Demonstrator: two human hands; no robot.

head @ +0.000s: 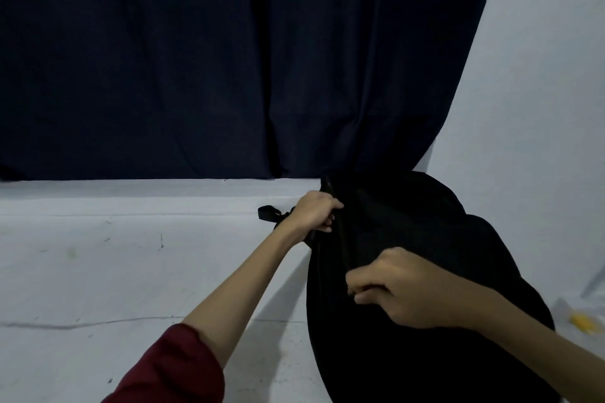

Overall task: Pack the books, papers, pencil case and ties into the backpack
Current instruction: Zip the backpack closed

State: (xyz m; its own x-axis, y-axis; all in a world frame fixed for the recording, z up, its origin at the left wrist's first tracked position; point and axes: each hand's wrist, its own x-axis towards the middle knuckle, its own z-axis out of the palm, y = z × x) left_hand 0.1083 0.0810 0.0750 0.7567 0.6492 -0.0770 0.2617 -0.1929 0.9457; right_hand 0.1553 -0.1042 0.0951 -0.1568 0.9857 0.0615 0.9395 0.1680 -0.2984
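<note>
Left hand (314, 213) grip clenches the black backpack (409, 271) at its top edge w/ strap (269, 212) behind, prob. to steady it, while right hand (402, 291) pinches sth small at its front seam, likely the zip pull, backpack lying on pale surface (131, 271) below dark curtain (229, 59).

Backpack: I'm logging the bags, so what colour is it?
Plain black, no visible pattern. The backpack shows in the head view, the only one.

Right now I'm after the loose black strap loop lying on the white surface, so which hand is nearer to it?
Left. The left hand grips the backpack edge right beside the strap loop; the right hand pinches lower down on the bag's front, farther away.
</note>
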